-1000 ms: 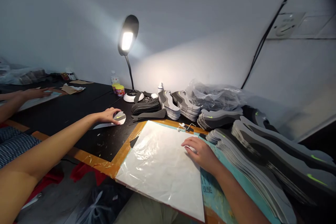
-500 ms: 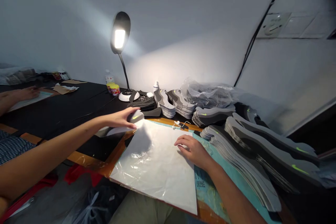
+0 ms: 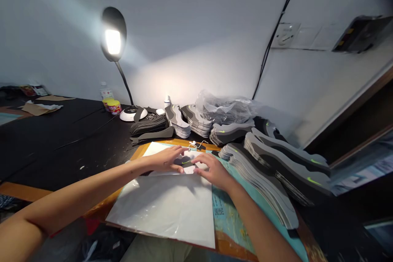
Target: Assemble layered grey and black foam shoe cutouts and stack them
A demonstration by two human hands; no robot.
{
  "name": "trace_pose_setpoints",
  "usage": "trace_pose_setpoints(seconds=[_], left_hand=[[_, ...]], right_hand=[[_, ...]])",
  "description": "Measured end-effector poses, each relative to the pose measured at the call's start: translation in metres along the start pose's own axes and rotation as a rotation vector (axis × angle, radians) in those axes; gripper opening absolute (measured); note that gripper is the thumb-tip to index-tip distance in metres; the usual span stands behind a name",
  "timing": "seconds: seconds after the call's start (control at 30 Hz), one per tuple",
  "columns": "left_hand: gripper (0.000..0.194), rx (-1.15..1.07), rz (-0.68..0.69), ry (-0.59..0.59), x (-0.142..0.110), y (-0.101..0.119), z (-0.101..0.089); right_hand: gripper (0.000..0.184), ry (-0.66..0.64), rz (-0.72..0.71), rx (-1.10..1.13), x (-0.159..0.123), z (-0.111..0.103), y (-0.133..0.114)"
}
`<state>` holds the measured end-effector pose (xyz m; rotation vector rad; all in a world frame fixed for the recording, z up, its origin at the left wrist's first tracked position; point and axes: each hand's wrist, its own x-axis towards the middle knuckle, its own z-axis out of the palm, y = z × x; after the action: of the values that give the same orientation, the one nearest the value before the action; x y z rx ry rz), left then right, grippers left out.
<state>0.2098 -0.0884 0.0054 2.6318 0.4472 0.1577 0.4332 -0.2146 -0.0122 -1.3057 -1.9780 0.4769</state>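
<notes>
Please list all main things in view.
lamp: one, black and white, left
tubs: two, yellow, beside lamp
plastic bag: one, clear, by wall
layered stacks: several, grey, mostly right
dark strips: several, black, near lamp
sheet: one, white, centre
earphones: one pair, white, near sheet
cables: two, black, on wall
table: one, black, underneath
piece: one, grey, on sheet
left hand: one, bare, at piece
right hand: one, bare, at piece
</notes>
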Motion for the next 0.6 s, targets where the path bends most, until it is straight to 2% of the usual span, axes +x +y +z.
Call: trace_pose_setpoints(seconds=[0.1, 0.17, 0.27, 0.37, 0.43, 0.5, 0.57, 0.6], left_hand=[[0.085, -0.118, -0.018, 0.032, -0.004, -0.001, -0.001], [0.079, -0.222, -0.034, 0.027, -0.008, -0.001, -0.001], [0.058, -0.409, -0.063, -0.017, -0.011, -0.002, -0.005], [0.061, -0.514, -0.099, 0.04, -0.011, -0.011, -0.018], [0.059, -0.393, -0.155, 0.163, -0.012, -0.024, -0.031], [0.052, -0.062, -0.227, 0.29, -0.014, -0.042, -0.045], [0.054, 0.291, -0.27, 0.328, -0.018, -0.061, -0.057], [0.056, 0.365, -0.287, 0.326, -0.021, -0.069, -0.062]], right_hand=[[0.042, -0.095, -0.001, -0.025, -0.001, 0.003, -0.004], [0.05, -0.132, 0.022, -0.033, -0.001, 0.004, -0.006], [0.048, -0.139, 0.034, -0.033, -0.001, 0.005, -0.008], [0.035, -0.165, 0.034, -0.049, 0.0, 0.006, -0.007], [0.029, -0.174, 0.028, -0.06, 0.0, 0.008, -0.005], [0.028, -0.167, 0.022, -0.062, 0.001, 0.009, -0.004], [0.028, -0.161, 0.023, -0.063, 0.002, 0.011, -0.004], [0.029, -0.157, 0.032, -0.067, 0.002, 0.011, -0.005]])
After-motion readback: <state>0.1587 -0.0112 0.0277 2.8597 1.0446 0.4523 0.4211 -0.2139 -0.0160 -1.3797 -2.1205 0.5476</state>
